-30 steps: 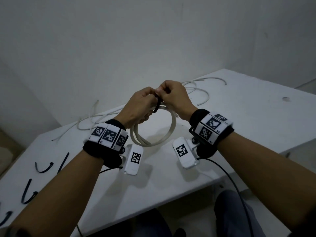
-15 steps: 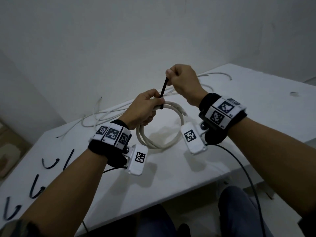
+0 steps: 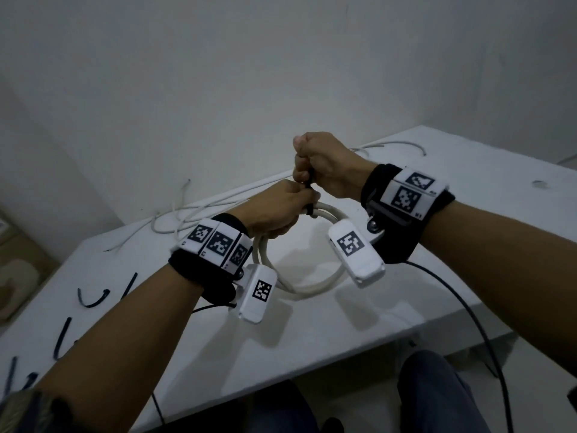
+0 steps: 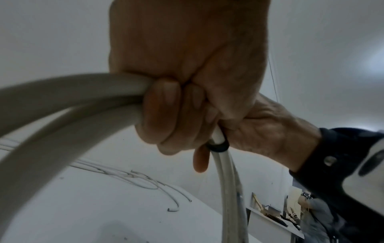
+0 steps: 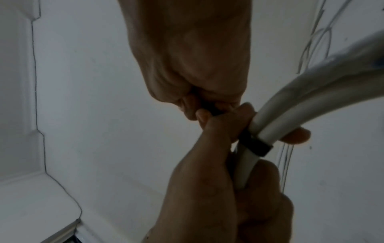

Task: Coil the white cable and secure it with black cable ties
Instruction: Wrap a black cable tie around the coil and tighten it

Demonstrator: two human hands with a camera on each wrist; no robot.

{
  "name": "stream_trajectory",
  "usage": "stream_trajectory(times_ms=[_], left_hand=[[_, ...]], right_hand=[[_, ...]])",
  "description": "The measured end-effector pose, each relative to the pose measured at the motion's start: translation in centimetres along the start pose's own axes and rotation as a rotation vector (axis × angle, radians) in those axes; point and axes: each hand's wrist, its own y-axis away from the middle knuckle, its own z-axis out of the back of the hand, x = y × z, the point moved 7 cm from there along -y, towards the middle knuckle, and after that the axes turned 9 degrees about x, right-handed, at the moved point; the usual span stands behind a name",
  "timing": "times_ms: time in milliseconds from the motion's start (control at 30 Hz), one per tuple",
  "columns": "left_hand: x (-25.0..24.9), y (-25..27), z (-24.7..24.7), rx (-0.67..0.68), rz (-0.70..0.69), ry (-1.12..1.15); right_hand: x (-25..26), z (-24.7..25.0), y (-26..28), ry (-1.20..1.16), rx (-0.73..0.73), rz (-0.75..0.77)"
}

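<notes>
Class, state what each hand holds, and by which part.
Left hand grips the coiled white cable at its top, beside the black cable tie; right hand grips the tie's free tail.

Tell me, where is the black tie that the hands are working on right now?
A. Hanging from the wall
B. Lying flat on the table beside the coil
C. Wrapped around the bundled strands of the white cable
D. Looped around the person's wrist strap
C: the right wrist view shows the black tie banded around the white cable strands, which the left hand grips, while the right hand holds the tie's tail.
</notes>
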Motion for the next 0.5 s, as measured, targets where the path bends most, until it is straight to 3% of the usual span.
stream_trajectory(times_ms=[300,500], left_hand=[[-0.8,0.1,0.8,0.021,0.066,0.07],[-0.7,0.3,1.0,-0.045,0.018,0.077]], right_hand=[[1.1,0.3,-0.3,-0.145,-0.002,-0.029],[0.7,0.0,0.6,-0.226,-0.028,-0.051]])
